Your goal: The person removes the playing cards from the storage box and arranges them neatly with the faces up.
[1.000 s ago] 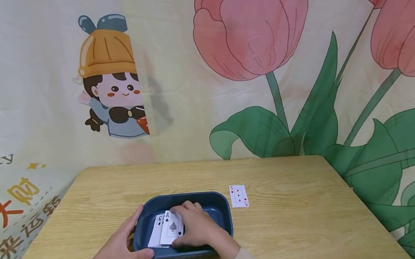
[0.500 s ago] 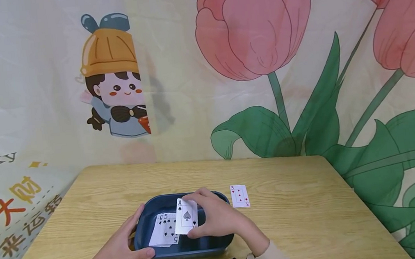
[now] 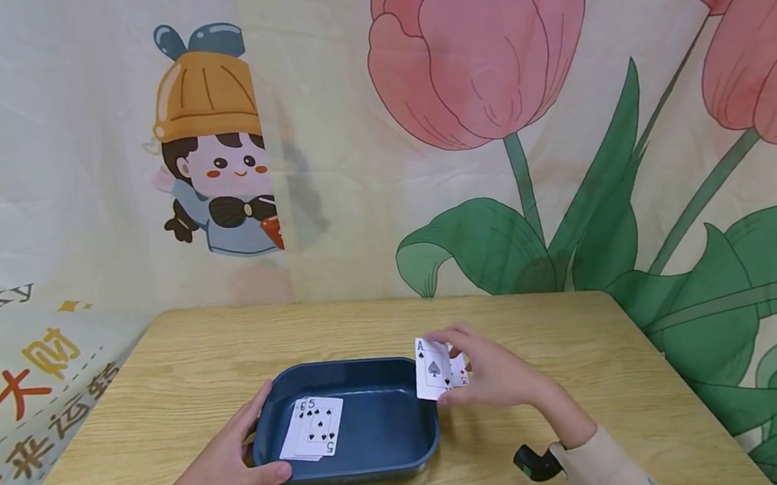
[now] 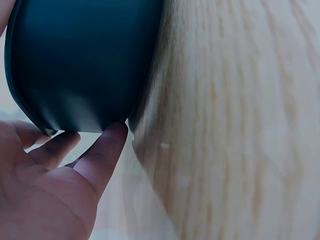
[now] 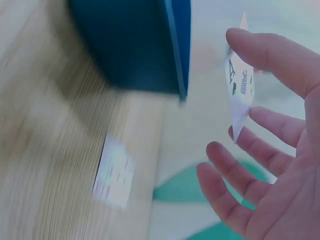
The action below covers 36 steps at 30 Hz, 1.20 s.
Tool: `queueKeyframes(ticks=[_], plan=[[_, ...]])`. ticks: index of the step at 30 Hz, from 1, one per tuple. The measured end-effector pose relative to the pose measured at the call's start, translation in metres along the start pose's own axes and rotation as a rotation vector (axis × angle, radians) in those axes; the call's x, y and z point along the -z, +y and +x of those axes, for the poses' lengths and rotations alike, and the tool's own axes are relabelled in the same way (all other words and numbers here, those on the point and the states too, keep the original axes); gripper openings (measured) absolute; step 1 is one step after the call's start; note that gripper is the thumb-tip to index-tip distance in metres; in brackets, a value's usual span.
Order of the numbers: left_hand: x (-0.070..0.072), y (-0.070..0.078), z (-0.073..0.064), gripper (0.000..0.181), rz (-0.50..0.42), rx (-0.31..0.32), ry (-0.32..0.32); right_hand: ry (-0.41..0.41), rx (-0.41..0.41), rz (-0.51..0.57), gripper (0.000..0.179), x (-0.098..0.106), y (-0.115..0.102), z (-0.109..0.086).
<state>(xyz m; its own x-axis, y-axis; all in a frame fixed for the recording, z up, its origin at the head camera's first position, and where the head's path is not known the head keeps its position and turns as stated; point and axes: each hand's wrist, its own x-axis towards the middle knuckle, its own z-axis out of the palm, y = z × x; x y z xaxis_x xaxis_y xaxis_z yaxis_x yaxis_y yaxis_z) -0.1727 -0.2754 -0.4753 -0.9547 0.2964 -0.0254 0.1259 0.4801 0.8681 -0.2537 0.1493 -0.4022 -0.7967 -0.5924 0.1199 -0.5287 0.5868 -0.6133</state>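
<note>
In the head view, the right hand (image 3: 493,376), right of centre, pinches the ace of spades (image 3: 433,369) between thumb and fingertips, the card overlapping the upper right corner of the blue tray (image 3: 387,427). The left hand (image 3: 230,460), lower left, grips the tray's left end, thumb at the near rim; overlapping cards (image 3: 323,425) lie inside. In the left wrist view, its fingertips touch the tray at upper left. In the right wrist view, the ace stands at upper right, lower fingers spread; another card (image 5: 115,175) lies on the table (image 5: 45,170), lower left.
</note>
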Motion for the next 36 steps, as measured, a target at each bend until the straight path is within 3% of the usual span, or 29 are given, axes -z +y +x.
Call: queueKeyframes(ticks=[6,13,20,36], plan=[[0.0,-0.001,0.0,0.115,-0.011,-0.002,-0.002,0.015,-0.052,-0.069,0.085,0.017,0.044,-0.01],[0.0,-0.003,0.0,0.115,-0.014,-0.019,0.004,-0.018,-0.124,-0.116,0.08,0.02,0.083,-0.017],[0.001,0.0,-0.001,0.115,0.004,-0.011,0.005,-0.056,-0.202,-0.144,0.08,0.021,0.1,-0.019],[0.0,0.001,-0.001,0.116,-0.01,0.005,0.006,-0.134,-0.253,-0.145,0.079,0.023,0.127,-0.003]])
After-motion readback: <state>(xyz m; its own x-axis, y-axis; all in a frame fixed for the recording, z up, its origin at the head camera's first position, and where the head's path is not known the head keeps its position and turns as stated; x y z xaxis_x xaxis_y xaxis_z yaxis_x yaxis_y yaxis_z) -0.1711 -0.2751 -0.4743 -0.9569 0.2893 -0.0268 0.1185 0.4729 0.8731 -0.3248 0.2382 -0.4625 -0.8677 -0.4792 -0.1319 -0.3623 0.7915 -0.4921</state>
